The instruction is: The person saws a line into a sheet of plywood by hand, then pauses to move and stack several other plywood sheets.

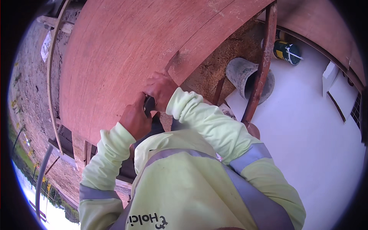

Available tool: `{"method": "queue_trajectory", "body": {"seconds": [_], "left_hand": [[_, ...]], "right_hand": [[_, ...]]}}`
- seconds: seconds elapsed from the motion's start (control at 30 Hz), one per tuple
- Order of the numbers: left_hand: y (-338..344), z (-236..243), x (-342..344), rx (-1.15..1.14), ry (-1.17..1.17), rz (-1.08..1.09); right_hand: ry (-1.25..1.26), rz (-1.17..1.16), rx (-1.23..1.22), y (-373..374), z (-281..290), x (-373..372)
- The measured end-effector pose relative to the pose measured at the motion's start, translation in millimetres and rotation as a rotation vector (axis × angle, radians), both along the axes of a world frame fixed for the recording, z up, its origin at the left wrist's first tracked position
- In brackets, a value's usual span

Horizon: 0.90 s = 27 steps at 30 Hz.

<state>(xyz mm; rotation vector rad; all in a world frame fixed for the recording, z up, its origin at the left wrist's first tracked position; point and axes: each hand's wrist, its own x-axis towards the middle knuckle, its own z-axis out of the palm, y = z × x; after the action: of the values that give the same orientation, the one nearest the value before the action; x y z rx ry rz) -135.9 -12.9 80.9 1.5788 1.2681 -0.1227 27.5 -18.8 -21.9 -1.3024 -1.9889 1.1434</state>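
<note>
A large sheet of reddish plywood lies in front of me. A dark, narrow cut line runs across it from the far edge down to my hands. My left hand is closed around the black handle of what looks like a handsaw. Just beyond it, my right hand is closed at the near end of the line, with its fingers curled over the plywood. My hands hide most of the saw, so its blade cannot be made out clearly. Both forearms wear pale yellow-green sleeves.
At the right, a grey bucket lies on its side behind a reddish wooden bar. Farther off is a dark green can with a white stick across it. Sawdust covers the ground beside the plywood. A long wooden strip stands left.
</note>
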Motion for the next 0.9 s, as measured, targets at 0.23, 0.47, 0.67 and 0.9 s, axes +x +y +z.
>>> {"method": "queue_trajectory", "body": {"seconds": [0.23, 0.47, 0.67, 0.9], "left_hand": [[29, 34, 26, -0.209, 0.297, -0.042], [16, -47, 14, 0.001, -0.001, -0.016], [-21, 103, -35, -0.172, 0.229, -0.096], [27, -102, 34, -0.045, 0.052, -0.033]], "right_hand": [[0.076, 0.005, 0.010, 5, 34, -16], [-0.038, -0.051, 0.128, 23, -26, 17], [0.149, -0.018, 0.131, -33, 99, -57], [-0.141, -0.008, 0.062, 30, -65, 34]]}}
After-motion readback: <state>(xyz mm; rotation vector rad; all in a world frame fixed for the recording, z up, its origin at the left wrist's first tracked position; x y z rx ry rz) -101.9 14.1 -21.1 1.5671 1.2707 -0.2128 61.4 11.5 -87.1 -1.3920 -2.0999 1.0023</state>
